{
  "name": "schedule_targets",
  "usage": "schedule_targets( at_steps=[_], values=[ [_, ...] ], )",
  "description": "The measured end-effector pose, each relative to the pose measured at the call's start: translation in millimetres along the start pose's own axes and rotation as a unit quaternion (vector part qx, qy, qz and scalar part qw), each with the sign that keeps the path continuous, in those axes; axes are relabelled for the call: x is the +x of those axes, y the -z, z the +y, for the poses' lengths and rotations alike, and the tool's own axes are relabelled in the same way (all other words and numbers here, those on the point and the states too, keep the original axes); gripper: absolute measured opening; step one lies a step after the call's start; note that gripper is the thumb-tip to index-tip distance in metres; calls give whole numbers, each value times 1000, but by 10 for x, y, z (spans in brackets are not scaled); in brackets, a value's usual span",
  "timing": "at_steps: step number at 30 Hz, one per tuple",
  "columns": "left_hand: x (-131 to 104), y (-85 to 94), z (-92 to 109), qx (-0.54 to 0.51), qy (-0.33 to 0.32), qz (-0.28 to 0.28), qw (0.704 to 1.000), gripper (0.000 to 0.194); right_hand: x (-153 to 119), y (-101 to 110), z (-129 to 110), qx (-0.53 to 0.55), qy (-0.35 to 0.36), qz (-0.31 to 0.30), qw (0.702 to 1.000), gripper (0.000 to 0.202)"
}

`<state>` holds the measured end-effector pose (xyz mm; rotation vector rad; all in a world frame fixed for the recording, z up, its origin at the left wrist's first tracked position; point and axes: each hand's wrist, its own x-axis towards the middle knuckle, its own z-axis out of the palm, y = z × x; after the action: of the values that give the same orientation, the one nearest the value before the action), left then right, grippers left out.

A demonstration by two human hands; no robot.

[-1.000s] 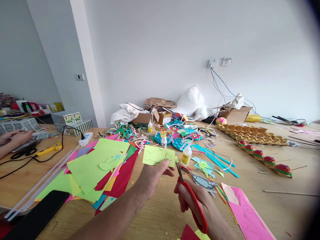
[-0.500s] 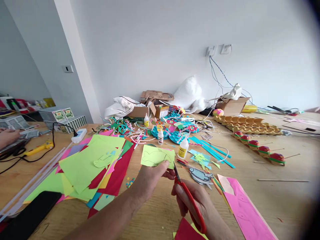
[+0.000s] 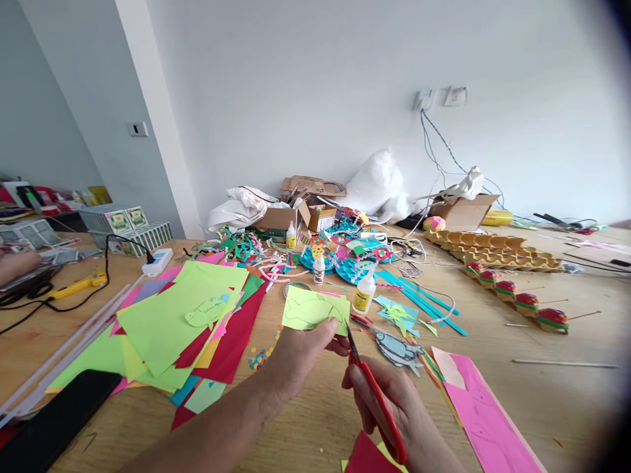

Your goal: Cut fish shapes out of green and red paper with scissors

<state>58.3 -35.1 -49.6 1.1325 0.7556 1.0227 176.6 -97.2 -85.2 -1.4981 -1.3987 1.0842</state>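
My left hand (image 3: 310,355) pinches the lower right part of a lime-green sheet of paper (image 3: 303,311), thumb on top. A fish outline is drawn on it in dark line. Red-handled scissors (image 3: 379,410) are gripped in my right hand (image 3: 401,414), their blades pointing up at the paper's right edge. Whether the blades touch the paper is hard to tell. Beyond the sheet stand a small white bottle (image 3: 319,269) and a glue bottle with a yellow label (image 3: 364,293). Cut-out grey-blue paper fish (image 3: 398,349) lie right of the scissors' tips.
Stacked coloured paper (image 3: 167,322) and a black phone (image 3: 64,420) lie at left. Pink paper (image 3: 488,407), egg-carton caterpillars (image 3: 515,299) and a thin stick (image 3: 564,363) are at right. Craft scraps and cardboard boxes (image 3: 276,217) line the wall. Another person's hand (image 3: 20,265) shows far left.
The view has shifted slightly, so the scene sits a little further right. My hands keep the same hold on the paper and scissors, with little visible movement between them.
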Motion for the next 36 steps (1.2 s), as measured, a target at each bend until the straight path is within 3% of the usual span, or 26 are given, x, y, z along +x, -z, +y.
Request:
schedule_targets(
  at_steps=[11, 26, 36],
  values=[
    [1, 25, -17, -4, 9, 0, 1000, 17, 38, -9, 88, -16, -10, 5, 1000, 42],
    [-17, 24, -6, -9, 0, -39, 999, 17, -6, 40, -7, -37, 33, -30, 998, 41],
    [-20, 28, 10, -6, -2, -31, 999, 16, -33, 25, -54, -31, 27, -16, 999, 37]
  ],
)
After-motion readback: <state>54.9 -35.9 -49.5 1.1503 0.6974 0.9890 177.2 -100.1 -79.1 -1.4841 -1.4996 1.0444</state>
